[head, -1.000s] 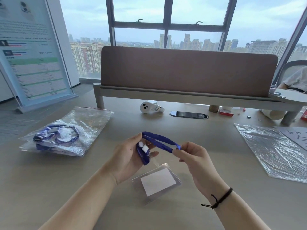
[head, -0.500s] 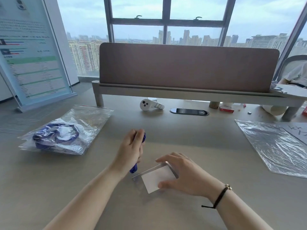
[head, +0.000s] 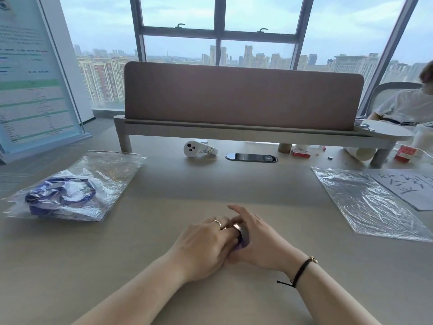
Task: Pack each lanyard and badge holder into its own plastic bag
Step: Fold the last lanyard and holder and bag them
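Observation:
My left hand and my right hand are pressed together at the middle of the desk. Between them they hold the rolled blue lanyard, of which only a small dark sliver shows between the fingers. The clear badge holder is hidden under my hands. At the left lies a clear plastic bag with a blue lanyard and a badge holder inside. On the right a flat pile of empty plastic bags rests on the desk.
A brown partition on a raised shelf closes the back of the desk. Under it lie a white controller, a dark cable port and a red-white box. A written sheet lies far right. A person sits beyond.
My hands stretched the lanyard in the air, then my right hand dropped onto the badge holder. Now both hands have closed together over lanyard and holder, covering them.

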